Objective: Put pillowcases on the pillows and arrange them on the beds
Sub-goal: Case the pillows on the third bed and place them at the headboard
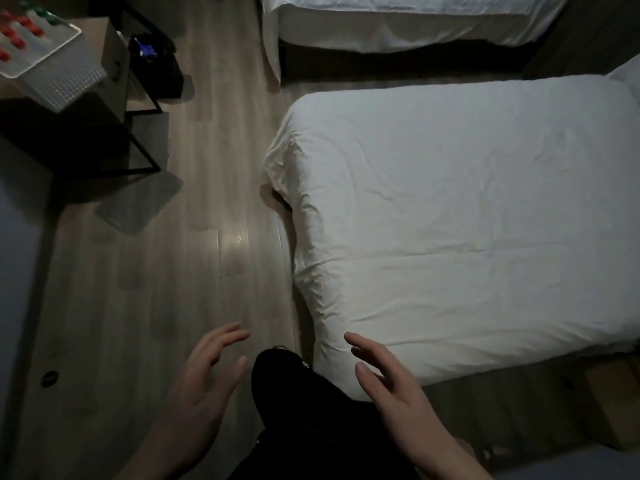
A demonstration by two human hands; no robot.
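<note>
Both hands' fingers [228, 336] spread, empty, over bare floor [207, 202] beside bed [450, 220] edge

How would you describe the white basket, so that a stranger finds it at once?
Start at the near bed and cross the wooden floor to the far left corner. There the basket sits on a dark table. Only it has dimpled white walls and red caps inside.

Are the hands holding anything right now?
No, nothing. The left hand and the right hand are both open and empty, fingers spread, beside the bed.
</note>
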